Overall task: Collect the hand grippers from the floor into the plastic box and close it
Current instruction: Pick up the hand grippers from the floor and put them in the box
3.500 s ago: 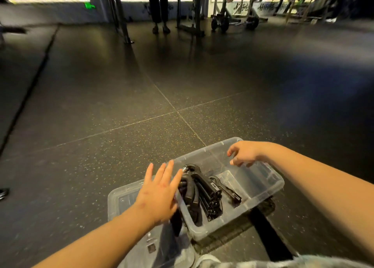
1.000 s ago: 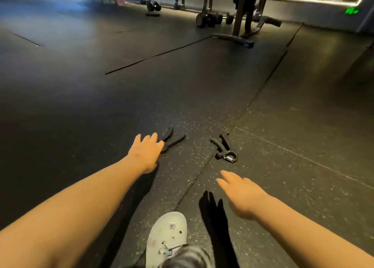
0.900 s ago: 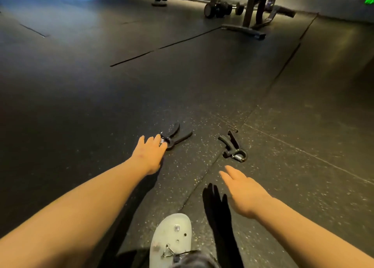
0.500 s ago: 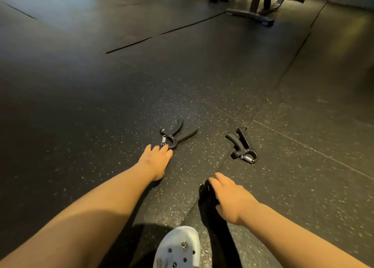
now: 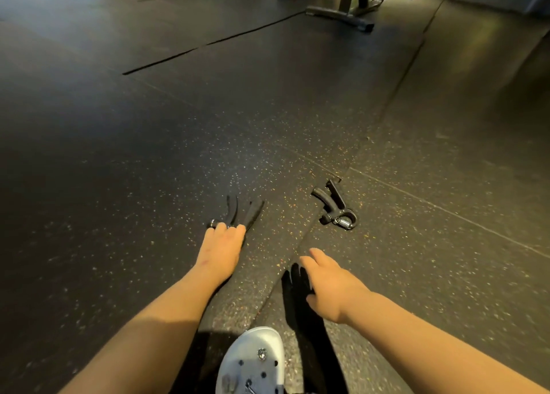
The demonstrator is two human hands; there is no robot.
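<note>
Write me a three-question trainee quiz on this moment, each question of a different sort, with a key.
1. True or false: the right hand grips a hand gripper.
2. The left hand touches: A) a towel; B) the left hand gripper; C) a water bottle.
3. Fill in: ___ hand grippers lie on the floor.

Key: 1. False, it hovers with nothing in it. 2. B. 3. Two.
</note>
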